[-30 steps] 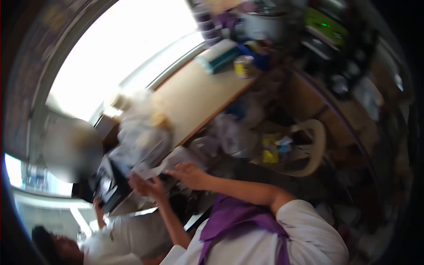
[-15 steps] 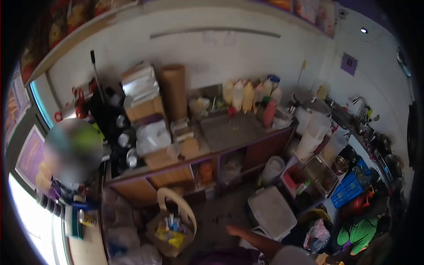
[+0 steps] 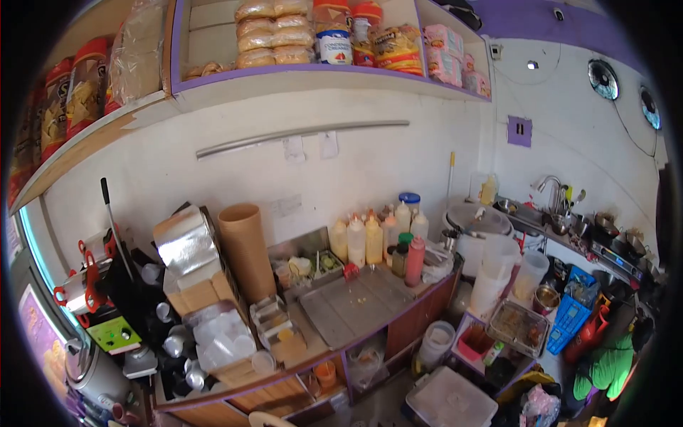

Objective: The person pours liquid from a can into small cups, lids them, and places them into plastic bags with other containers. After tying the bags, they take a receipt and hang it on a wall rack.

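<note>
Neither of my hands shows at this moment. Ahead of me, a steel tray [image 3: 359, 309] with small scraps lies on the counter. Behind it stand several squeeze bottles [image 3: 356, 243], pale yellow and white, and a red squeeze bottle [image 3: 415, 262] is by its right end. Left of the tray are a small metal container [image 3: 274, 324], a plastic bag of clear lids or cups [image 3: 224, 338] and a tall brown paper roll [image 3: 245, 249]. Farther left sits a box with a foil sheet [image 3: 183, 242] on top.
Above the counter runs a purple-edged shelf [image 3: 299, 75] with packed buns and snack bags. On the floor stands a lidded plastic bin [image 3: 452, 398]. A large pot [image 3: 478, 222] and a blue crate [image 3: 569, 313] are at the right. A person in green [image 3: 605, 366] is at the lower right.
My view has tilted upward, bringing the shelf into full sight. The forearm and hand seen at the bottom have left the view. Most of the beige chair has dropped out below.
</note>
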`<state>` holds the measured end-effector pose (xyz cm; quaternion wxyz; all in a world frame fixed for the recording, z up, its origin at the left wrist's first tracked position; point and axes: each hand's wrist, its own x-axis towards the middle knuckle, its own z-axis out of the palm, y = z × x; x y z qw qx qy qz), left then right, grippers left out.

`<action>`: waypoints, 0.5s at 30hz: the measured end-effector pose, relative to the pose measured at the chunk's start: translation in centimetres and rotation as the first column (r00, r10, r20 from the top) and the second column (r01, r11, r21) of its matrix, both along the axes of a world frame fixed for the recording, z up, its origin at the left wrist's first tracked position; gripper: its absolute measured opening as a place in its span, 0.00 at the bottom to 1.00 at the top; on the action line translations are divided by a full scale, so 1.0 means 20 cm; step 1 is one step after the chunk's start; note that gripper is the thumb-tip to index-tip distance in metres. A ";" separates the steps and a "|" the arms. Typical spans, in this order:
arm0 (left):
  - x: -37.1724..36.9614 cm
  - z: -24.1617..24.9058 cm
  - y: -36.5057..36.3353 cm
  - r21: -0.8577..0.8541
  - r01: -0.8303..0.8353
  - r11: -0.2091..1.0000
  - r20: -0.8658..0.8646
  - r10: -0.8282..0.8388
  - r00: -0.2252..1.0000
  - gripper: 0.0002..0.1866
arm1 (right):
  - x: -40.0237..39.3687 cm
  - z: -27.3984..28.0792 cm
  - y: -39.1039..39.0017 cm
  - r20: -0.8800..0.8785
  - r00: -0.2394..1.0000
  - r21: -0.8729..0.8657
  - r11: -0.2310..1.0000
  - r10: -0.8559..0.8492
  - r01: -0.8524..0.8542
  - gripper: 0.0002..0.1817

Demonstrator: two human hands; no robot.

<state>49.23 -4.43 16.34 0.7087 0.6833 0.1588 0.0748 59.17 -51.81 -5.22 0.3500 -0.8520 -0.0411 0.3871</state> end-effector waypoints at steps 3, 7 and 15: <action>0.22 -0.03 0.13 -0.032 0.060 0.998 0.010 -0.060 0.998 0.17 | 0.40 0.64 0.47 -0.013 0.924 0.150 0.914 0.382 -0.376 0.20; 0.50 -0.01 0.32 -0.069 0.125 0.990 0.025 -0.124 0.992 0.17 | 1.11 1.45 0.93 0.425 0.677 -0.058 0.764 0.601 -0.642 0.20; 0.93 0.09 0.44 -0.108 0.180 0.978 0.022 -0.179 0.984 0.18 | 3.02 2.25 1.86 0.705 0.503 0.674 0.694 -0.501 -0.254 0.23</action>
